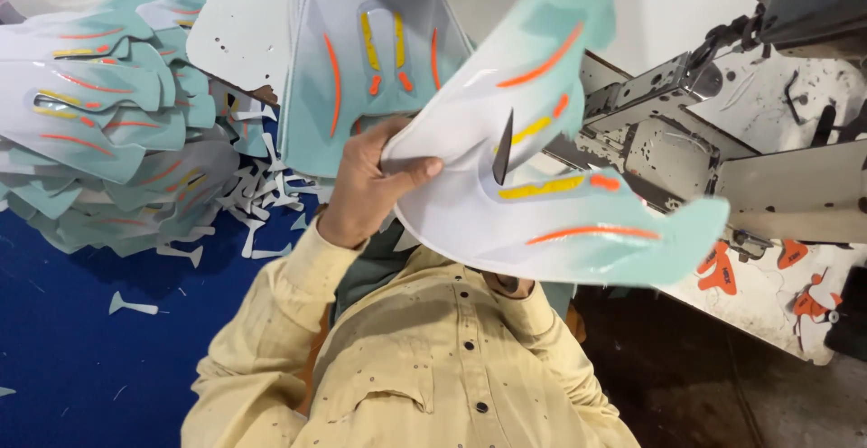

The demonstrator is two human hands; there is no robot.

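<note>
Pinching the shoe-upper piece's [542,186] white edge, left hand's [366,186] fingers; right hand hidden.

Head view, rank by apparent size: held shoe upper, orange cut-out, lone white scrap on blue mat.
Largest: held shoe upper, though it is nearest the camera.
Then orange cut-out and white scrap: they look alike, so unranked.

Left hand [366,186] raised, fingers curled, thumb pressed in a pinch, right hand hidden

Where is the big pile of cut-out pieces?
In the head view, the pile of cut pieces lies at the upper left on the blue surface, left of the hand holding a white-and-teal piece.
</note>
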